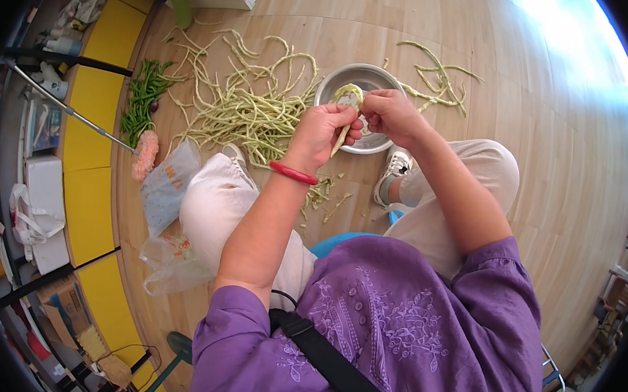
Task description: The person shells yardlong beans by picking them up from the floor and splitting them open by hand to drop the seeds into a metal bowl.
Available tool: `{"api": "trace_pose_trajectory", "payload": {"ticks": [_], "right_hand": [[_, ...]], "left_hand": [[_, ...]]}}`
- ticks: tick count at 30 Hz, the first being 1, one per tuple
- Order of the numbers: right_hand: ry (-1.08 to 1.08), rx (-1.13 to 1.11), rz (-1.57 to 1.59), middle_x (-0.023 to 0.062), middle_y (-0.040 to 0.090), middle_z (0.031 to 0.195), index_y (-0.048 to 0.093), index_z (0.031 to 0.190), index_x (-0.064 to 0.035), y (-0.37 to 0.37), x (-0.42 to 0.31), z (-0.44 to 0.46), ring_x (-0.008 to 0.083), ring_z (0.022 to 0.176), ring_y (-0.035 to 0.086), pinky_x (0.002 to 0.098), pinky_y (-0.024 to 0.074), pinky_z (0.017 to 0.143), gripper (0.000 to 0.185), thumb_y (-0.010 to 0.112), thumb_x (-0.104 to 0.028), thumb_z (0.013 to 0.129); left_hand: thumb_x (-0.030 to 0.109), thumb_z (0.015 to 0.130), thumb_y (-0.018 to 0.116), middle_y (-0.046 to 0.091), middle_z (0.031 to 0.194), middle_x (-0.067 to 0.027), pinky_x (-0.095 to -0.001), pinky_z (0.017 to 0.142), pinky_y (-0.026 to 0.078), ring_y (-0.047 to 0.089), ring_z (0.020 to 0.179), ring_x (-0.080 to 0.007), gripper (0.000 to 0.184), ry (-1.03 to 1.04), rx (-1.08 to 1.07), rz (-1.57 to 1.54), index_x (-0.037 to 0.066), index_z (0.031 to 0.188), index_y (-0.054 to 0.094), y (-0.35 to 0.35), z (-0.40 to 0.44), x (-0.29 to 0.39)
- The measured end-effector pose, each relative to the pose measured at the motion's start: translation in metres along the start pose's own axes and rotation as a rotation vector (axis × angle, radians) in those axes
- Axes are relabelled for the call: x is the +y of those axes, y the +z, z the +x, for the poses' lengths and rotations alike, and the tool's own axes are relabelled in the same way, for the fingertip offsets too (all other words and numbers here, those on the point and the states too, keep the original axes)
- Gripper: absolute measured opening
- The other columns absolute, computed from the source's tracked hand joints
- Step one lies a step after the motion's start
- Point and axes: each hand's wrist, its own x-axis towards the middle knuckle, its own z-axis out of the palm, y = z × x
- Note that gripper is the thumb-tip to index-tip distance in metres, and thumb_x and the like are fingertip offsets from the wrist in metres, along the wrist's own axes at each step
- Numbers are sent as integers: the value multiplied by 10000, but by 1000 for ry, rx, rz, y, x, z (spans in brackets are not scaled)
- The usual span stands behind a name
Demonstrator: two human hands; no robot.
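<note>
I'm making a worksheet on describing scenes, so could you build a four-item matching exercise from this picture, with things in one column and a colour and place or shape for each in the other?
Things
1. Metal bowl
2. Bangle
3. Long beans
4. Peppers

Descriptions
A. Red, around the wrist of the left hand
B. Silver-coloured and round
C. Dark green, close to the yellow panels
D. Pale green, mostly in a tangled heap on the wooden floor

Right pairs: 1-B, 2-A, 3-D, 4-C
</note>
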Motion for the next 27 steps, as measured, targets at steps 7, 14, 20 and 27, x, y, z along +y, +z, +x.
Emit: {"api": "trace_pose_trajectory", "payload": {"ticks": [7, 14, 20, 27], "right_hand": [[-25, 83, -36, -29, 430, 575, 552, 666, -50, 2, -3, -2, 59, 499, 390, 223, 329, 456, 116, 599, -106, 756], [4, 3, -142, -11, 491, 599, 600, 703, -15, 4, -11, -9, 57, 509, 422, 213, 320, 447, 118, 620, -123, 747], [-28, -14, -193, -1, 501, 582, 605, 700, -1, 5, -10, -9, 61, 494, 425, 218, 312, 434, 126, 629, -121, 731], [0, -25, -116, 4, 485, 575, 574, 663, -10, 4, 3, -3, 68, 489, 422, 228, 314, 434, 126, 614, -107, 733]], "left_hand": [[140, 873, 561, 634, 780, -79, -251, 566, 489, 612, 658, -144, 142, -60, 51, 164, 6, 900, 598, 5, -5, 10], [134, 852, 598, 633, 766, -78, -250, 572, 494, 612, 649, -144, 134, -44, 35, 115, 6, 891, 595, -3, -4, 9], [94, 810, 646, 630, 743, -72, -255, 582, 497, 605, 637, -137, 108, 81, 142, 227, 1, 840, 598, 3, -6, 9], [94, 813, 636, 628, 717, -70, -256, 596, 501, 603, 623, -140, 99, 126, 163, 263, 1, 815, 603, 7, -6, -1]]}}
